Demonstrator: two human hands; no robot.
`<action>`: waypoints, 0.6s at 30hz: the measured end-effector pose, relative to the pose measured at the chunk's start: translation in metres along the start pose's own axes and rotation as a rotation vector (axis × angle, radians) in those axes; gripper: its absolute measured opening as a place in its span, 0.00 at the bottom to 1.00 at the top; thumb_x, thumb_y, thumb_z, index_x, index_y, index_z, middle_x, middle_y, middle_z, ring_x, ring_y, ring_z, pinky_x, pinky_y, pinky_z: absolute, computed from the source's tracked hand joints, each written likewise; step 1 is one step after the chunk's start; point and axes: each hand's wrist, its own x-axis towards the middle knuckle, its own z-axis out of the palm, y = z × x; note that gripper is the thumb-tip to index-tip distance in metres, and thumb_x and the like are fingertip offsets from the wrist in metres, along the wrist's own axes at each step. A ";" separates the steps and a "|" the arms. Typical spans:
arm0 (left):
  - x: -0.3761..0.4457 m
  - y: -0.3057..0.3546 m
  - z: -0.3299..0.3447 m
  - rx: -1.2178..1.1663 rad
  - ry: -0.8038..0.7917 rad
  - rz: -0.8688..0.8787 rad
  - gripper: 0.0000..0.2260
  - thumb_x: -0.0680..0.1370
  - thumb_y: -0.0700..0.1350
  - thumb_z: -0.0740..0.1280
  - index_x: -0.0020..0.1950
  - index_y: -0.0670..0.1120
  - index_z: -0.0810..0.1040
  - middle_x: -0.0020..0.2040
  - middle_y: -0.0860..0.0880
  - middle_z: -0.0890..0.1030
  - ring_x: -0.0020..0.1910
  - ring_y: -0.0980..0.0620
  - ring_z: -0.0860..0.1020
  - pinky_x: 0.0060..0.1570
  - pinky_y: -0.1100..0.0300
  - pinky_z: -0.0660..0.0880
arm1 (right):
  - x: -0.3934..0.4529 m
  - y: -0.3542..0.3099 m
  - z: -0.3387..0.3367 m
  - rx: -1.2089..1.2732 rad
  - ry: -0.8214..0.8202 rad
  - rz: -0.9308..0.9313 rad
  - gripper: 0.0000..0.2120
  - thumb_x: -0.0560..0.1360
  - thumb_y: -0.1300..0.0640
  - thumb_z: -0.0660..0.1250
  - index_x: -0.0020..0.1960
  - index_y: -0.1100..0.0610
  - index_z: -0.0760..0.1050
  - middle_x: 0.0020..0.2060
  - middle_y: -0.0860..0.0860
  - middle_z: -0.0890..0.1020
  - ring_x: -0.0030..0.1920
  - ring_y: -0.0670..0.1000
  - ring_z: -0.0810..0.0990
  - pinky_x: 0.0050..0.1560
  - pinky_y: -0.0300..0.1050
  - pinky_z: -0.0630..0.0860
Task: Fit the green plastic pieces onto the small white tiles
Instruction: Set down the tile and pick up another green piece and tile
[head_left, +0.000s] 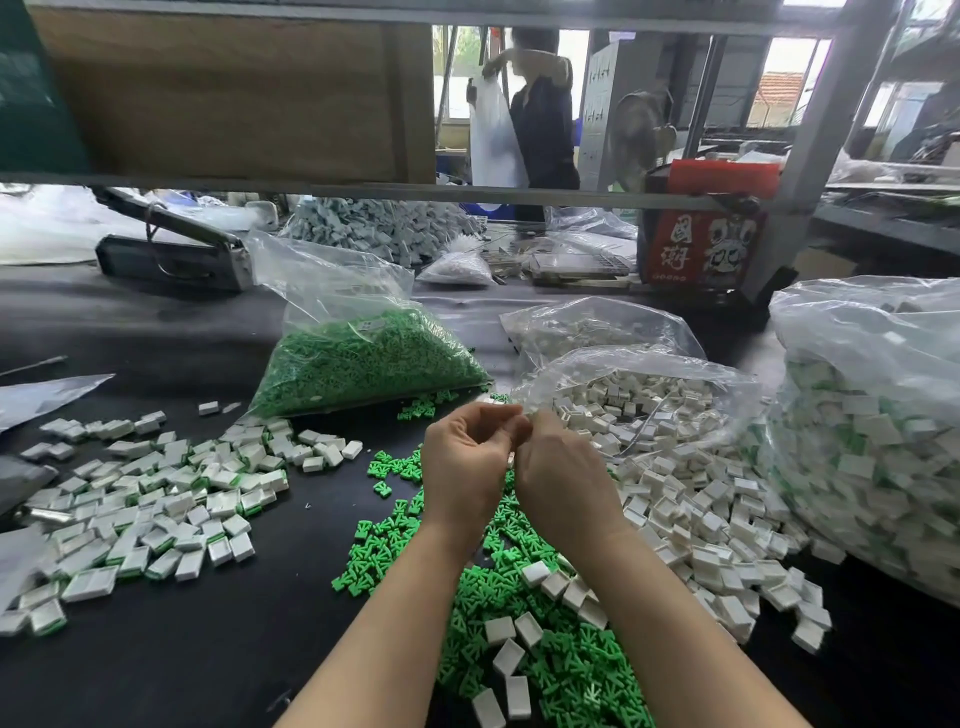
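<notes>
Both hands, left (467, 457) and right (558, 467), curled fingertip to fingertip, likely pressing a piece onto a tile; mostly hidden. Green pieces (519, 613) and tiles (691, 499) loose on surface below, within reach

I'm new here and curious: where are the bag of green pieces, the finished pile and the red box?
bag of green pieces (363, 358), head view, green heap inside.
finished pile (150, 499), head view, pile's middle.
red box (701, 249), head view, front face.

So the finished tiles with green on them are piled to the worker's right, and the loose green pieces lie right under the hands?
Not quite: the head view shows the loose pile of finished tiles on the worker's left, not the right. The loose green pieces do lie under the left hand and right hand.
</notes>
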 end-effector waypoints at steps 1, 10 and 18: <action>0.001 0.001 -0.001 -0.039 -0.018 -0.009 0.08 0.73 0.34 0.74 0.43 0.47 0.84 0.39 0.47 0.86 0.38 0.54 0.83 0.39 0.63 0.78 | 0.001 0.000 -0.002 0.002 0.009 -0.017 0.04 0.80 0.60 0.54 0.46 0.53 0.63 0.30 0.45 0.66 0.31 0.50 0.66 0.31 0.46 0.57; 0.008 0.011 -0.013 -0.037 -0.122 0.011 0.11 0.68 0.48 0.75 0.48 0.46 0.85 0.42 0.47 0.86 0.38 0.55 0.83 0.36 0.68 0.75 | 0.009 0.002 -0.010 0.176 0.034 0.001 0.09 0.80 0.62 0.56 0.52 0.57 0.76 0.37 0.55 0.82 0.34 0.53 0.78 0.33 0.48 0.71; 0.002 0.019 -0.009 -0.113 -0.143 -0.035 0.03 0.71 0.46 0.74 0.43 0.49 0.85 0.42 0.46 0.86 0.42 0.52 0.84 0.40 0.67 0.77 | 0.008 0.002 -0.011 1.003 -0.155 0.282 0.21 0.85 0.51 0.50 0.48 0.60 0.78 0.30 0.54 0.80 0.27 0.46 0.72 0.27 0.37 0.66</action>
